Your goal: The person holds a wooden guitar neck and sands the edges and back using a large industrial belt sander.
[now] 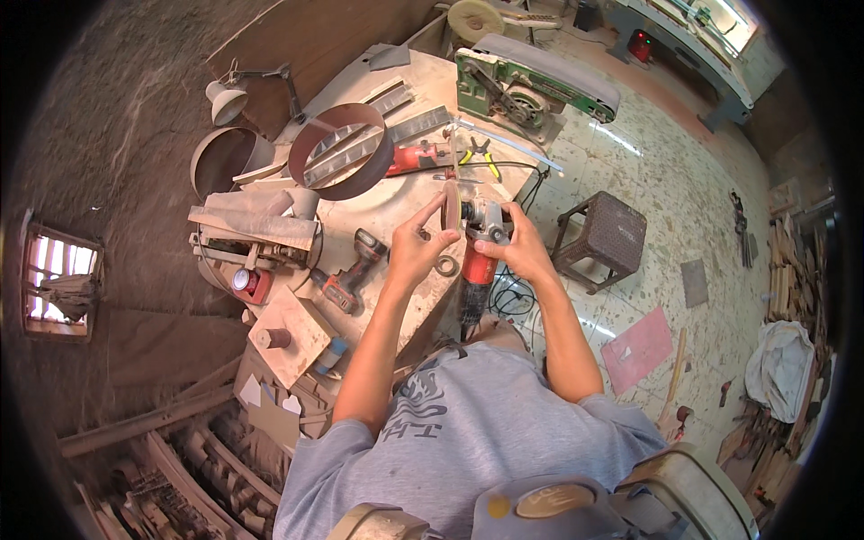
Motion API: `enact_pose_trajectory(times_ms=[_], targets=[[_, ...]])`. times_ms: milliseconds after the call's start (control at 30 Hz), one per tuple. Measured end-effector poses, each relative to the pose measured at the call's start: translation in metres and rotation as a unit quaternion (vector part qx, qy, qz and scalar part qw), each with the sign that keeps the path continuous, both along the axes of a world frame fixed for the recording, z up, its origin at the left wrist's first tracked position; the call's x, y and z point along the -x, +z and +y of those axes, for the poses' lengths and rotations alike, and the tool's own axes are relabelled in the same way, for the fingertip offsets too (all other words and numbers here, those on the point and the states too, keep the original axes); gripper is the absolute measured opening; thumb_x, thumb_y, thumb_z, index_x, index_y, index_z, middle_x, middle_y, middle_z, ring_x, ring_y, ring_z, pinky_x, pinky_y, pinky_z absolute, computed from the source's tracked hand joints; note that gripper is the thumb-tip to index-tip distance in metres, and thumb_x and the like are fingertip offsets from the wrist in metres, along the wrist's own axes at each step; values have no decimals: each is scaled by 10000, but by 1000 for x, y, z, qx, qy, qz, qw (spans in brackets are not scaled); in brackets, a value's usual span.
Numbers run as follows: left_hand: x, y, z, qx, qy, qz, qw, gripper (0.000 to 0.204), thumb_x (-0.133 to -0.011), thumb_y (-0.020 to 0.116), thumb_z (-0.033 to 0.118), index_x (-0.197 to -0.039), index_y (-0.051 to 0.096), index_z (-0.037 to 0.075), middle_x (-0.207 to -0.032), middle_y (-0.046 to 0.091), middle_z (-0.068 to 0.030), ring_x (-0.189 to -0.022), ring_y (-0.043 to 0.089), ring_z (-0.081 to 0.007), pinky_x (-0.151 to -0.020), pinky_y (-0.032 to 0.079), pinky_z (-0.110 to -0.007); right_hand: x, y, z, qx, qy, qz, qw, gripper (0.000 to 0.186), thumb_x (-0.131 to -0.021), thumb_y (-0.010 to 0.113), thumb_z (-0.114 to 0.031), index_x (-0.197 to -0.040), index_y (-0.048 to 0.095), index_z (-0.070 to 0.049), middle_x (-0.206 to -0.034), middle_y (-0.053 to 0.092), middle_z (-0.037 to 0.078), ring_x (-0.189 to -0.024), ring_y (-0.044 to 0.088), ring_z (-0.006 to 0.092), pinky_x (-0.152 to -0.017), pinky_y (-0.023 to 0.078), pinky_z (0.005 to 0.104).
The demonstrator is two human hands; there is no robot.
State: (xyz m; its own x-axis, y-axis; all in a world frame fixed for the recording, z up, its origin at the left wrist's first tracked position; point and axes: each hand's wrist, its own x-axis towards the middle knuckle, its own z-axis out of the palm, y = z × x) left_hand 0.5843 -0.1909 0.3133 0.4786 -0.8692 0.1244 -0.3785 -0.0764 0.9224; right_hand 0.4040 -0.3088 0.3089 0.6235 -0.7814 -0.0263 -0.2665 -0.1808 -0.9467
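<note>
An angle grinder (pixel 478 266) with a red body and a silver gear head stands upright before my chest, its black tail end hanging toward my lap. My right hand (pixel 525 248) is closed round its head, thumb across the front. My left hand (pixel 417 248) grips the edge of a brownish round disc (pixel 452 209) on the grinder's spindle side, seen nearly edge-on. Whether the disc is fastened to the spindle cannot be made out. Below the left hand a small metal ring (pixel 446 265) lies on the bench. A red-and-black cordless drill (pixel 346 277) lies left of my left forearm.
The dusty workbench (pixel 360 225) holds yellow-handled pliers (pixel 480 155), a second red power tool (pixel 416 160), large round hoops (pixel 340 151) and a tape measure (pixel 245 280). A green belt sander (pixel 526 90) stands at its far end. A brown stool (pixel 607 234) is on the right.
</note>
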Motion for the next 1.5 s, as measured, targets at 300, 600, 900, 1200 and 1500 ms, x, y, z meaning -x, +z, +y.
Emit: enact_pose_trajectory(times_ms=[300, 600, 900, 1200, 1500], targets=[[-21, -5, -2, -72, 108, 98, 987, 584, -888, 714, 319, -1316, 559, -47, -1230, 642, -202, -680, 666, -180, -484, 519, -294, 4, 5, -3, 12, -2, 4, 1000, 701, -651, 882, -232, -1211, 522, -13, -1121, 654, 160, -1041, 628, 276, -927, 461, 364], [-39, -56, 29, -133, 33, -112, 984, 746, -750, 833, 370, -1272, 570, -94, -846, 703, -269, -784, 722, -306, -758, 547, -385, 2, 7, 8, 14, 5, -4, 1000, 679, -649, 875, -230, -1189, 523, -17, -1097, 658, 154, -1024, 632, 280, -915, 464, 371], [-25, 54, 0, -303, 7, 56, 951, 730, -871, 633, 561, -1292, 593, -34, -1195, 665, -217, -795, 695, -191, -543, 541, -313, -3, 21, 17, 48, 14, 47, 998, 677, -644, 869, -233, -1187, 525, -21, -1114, 657, 173, -1055, 629, 316, -929, 460, 395], [-35, 15, 20, 53, -27, 93, 994, 611, -934, 606, 460, -1323, 574, -10, -1223, 666, -144, -680, 645, -123, -482, 509, -235, 2, 16, 15, 30, 16, 57, 998, 659, -646, 864, -227, -1179, 529, -32, -1139, 649, 173, -1075, 621, 317, -938, 459, 394], [1, 22, 9, -125, 4, 99, 987, 720, -814, 661, 591, -1127, 662, -57, -987, 700, -260, -953, 692, -338, -822, 524, -400, 0, 12, 21, 41, 41, 48, 997, 682, -640, 866, -214, -1204, 529, -32, -1115, 659, 162, -1047, 633, 305, -933, 464, 385]])
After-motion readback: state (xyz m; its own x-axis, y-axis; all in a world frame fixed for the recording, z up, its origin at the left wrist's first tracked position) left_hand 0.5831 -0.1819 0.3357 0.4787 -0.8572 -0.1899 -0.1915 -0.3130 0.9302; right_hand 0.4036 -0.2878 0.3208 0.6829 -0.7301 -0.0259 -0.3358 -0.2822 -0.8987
